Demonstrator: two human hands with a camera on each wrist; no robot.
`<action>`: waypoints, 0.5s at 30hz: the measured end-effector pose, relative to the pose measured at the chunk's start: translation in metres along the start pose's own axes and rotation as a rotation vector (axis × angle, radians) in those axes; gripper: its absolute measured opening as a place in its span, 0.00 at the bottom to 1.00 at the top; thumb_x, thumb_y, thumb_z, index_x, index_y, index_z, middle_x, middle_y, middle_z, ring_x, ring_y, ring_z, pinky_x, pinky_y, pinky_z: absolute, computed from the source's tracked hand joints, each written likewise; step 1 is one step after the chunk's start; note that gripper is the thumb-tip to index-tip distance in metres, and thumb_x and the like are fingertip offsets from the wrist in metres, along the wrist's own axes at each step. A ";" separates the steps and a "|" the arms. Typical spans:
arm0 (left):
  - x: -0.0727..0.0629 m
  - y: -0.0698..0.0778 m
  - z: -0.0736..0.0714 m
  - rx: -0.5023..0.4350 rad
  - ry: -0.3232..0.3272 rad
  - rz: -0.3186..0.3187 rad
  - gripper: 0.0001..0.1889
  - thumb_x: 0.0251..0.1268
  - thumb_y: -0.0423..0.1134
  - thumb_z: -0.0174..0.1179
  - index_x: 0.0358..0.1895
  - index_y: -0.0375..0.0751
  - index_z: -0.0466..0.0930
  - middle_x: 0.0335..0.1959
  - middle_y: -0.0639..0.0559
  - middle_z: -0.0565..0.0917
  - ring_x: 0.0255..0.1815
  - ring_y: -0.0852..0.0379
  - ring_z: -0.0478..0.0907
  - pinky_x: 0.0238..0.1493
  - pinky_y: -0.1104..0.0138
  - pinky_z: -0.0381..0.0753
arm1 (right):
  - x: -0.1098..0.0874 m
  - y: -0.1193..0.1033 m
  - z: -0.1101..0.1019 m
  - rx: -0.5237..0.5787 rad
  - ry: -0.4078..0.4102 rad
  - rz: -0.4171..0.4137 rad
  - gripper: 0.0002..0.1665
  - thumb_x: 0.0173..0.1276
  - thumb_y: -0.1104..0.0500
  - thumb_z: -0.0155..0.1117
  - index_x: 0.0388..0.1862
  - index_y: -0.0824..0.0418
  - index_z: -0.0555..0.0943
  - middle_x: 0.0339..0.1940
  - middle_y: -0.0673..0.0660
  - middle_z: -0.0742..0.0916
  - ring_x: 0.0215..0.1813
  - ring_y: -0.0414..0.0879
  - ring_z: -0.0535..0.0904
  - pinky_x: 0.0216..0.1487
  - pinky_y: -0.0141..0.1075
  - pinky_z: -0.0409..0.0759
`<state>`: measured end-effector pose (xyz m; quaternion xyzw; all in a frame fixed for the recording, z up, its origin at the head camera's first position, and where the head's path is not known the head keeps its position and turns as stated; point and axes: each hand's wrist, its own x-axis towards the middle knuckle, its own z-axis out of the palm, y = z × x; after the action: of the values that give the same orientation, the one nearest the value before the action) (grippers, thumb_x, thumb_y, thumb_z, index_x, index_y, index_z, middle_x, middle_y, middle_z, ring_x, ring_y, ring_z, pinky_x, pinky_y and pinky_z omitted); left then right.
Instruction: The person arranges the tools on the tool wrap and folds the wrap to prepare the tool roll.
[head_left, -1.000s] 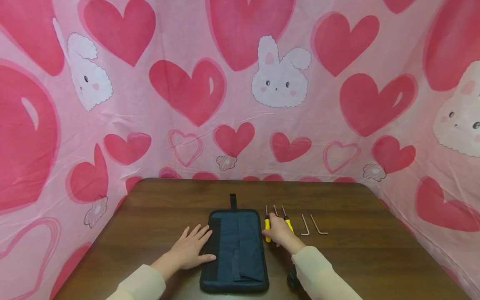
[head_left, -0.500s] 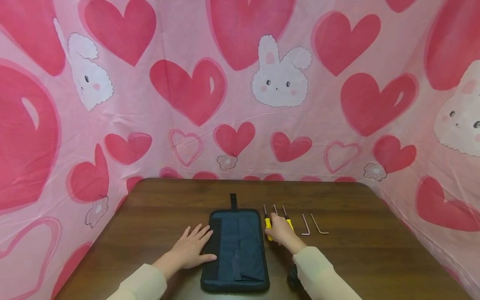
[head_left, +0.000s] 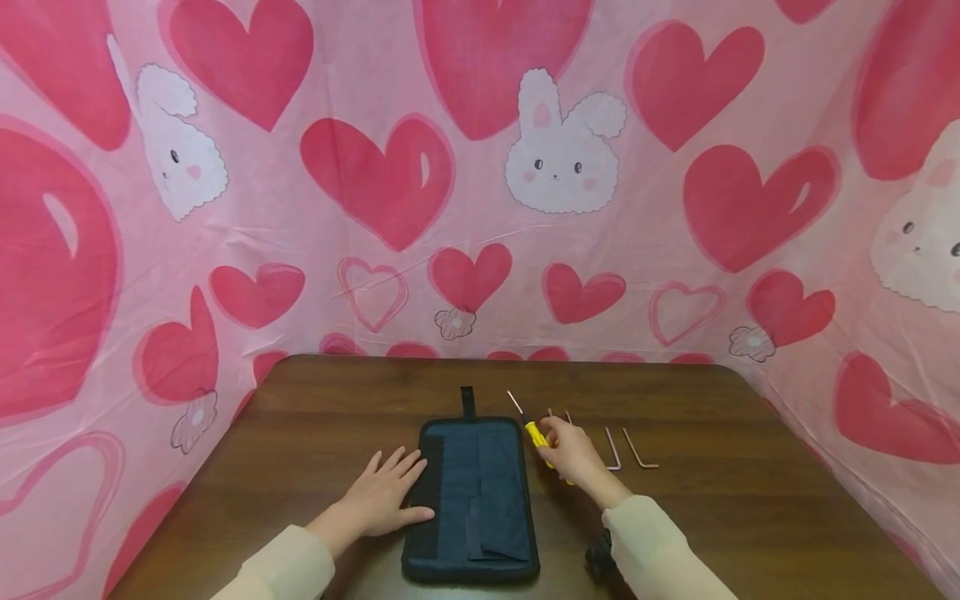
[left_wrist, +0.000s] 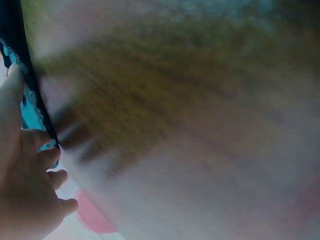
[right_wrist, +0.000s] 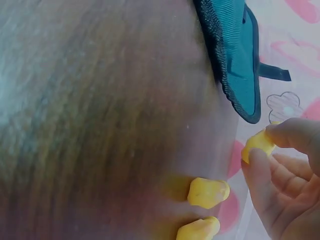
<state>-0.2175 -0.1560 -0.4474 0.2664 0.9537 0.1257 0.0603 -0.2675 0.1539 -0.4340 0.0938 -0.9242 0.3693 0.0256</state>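
A flat dark-blue fabric tool pouch (head_left: 495,492) with black trim lies on the table, its short black strap (head_left: 467,402) pointing away at the far end. My left hand (head_left: 382,492) rests on its left edge, palm down with fingers spread. In my right hand (head_left: 576,458) is a yellow-handled screwdriver (head_left: 534,433), its shaft slanting up and left near the pouch's upper right corner. The right wrist view shows thumb and fingers pinching the yellow handle (right_wrist: 259,145). Two more yellow screwdriver handles (right_wrist: 207,192) appear below it there; the head view has them mostly hidden behind the right hand.
Two L-shaped hex keys (head_left: 639,450) lie right of the right hand. A small black object (head_left: 598,557) shows beside the right sleeve, partly covered. The brown wooden table (head_left: 315,417) ends at a pink cloth (head_left: 375,275) with hearts and rabbits.
The right hand has taken hold of the leftmost screwdriver, which has turned from nearly straight to slanting left with its tip farther away. The left hand and pouch stay put.
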 end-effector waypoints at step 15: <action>0.002 -0.002 0.004 0.028 0.005 -0.006 0.43 0.58 0.67 0.48 0.67 0.37 0.62 0.67 0.42 0.61 0.69 0.40 0.51 0.63 0.41 0.43 | -0.004 -0.010 0.000 -0.085 0.006 -0.215 0.10 0.55 0.67 0.69 0.37 0.61 0.83 0.31 0.50 0.82 0.31 0.44 0.74 0.36 0.37 0.77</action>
<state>-0.2195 -0.1562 -0.4514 0.2639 0.9564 0.1128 0.0547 -0.2617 0.1476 -0.4282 0.1899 -0.9235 0.3254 0.0718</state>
